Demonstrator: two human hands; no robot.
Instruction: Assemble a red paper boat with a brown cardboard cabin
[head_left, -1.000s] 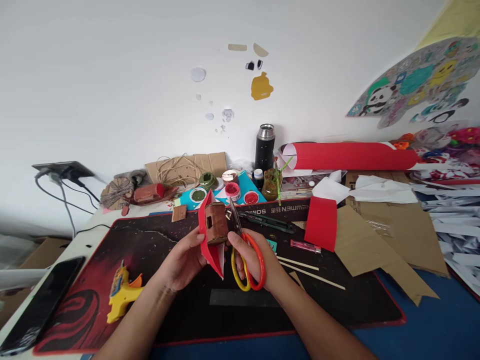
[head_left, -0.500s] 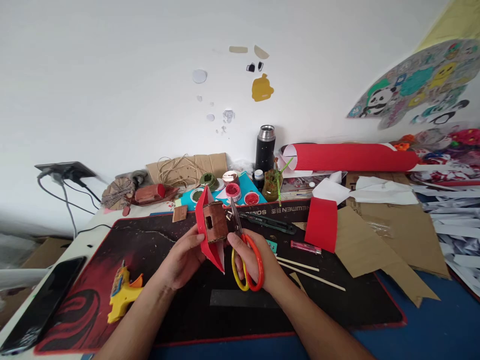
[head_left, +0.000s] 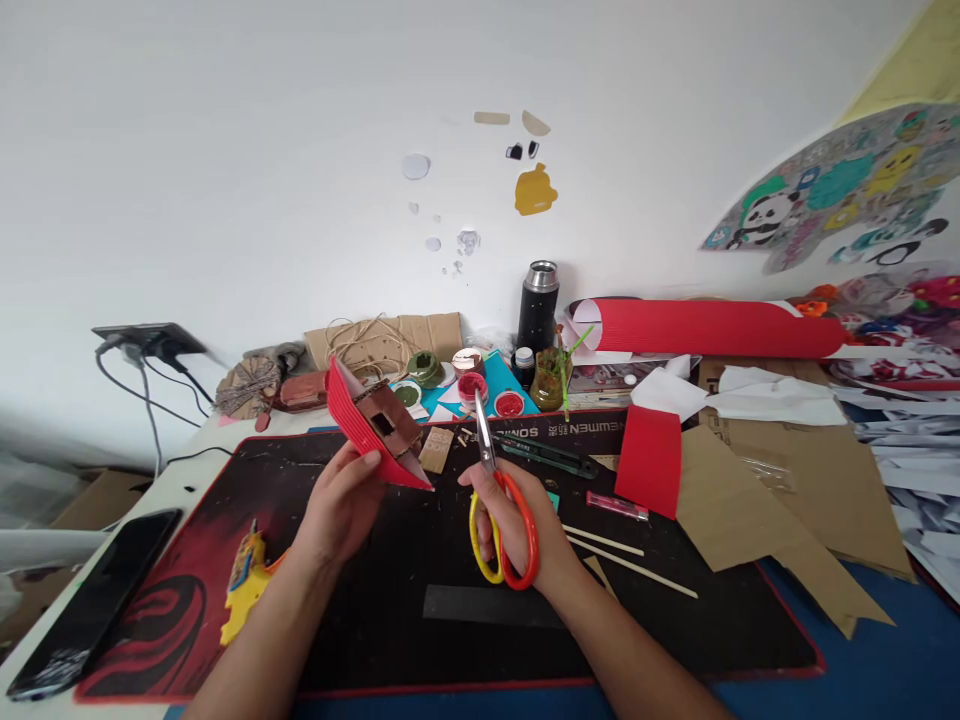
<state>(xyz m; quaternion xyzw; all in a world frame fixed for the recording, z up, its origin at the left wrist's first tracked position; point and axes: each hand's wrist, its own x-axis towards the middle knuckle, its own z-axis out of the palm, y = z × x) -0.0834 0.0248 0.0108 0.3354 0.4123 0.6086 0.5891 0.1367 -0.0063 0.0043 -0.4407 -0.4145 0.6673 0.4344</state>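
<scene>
My left hand [head_left: 346, 505] grips a small cardboard house [head_left: 394, 424] by its red corrugated roof [head_left: 365, 425]. The house is tipped on its side, and its brown wall with a dark square opening faces right. In my right hand [head_left: 517, 505] is a pair of scissors [head_left: 487, 450] with one yellow and one red-orange handle loop. Their blades are together and point away from me, apart from the house. Below the house lies a small brown cardboard piece [head_left: 436, 450] on the black mat [head_left: 375, 610].
A yellow glue gun [head_left: 246, 590] lies left of my left forearm. Behind my hands are open paint pots [head_left: 472, 388], a green utility knife [head_left: 551, 458] and a black flask [head_left: 538, 305]. Wooden sticks [head_left: 637, 570], red card [head_left: 649, 460] and cardboard sheets [head_left: 731, 500] lie on the right.
My left hand has carried the house left and tilted it, away from the scissors. My right hand still holds the scissors in nearly the same place. The view has shifted slightly.
</scene>
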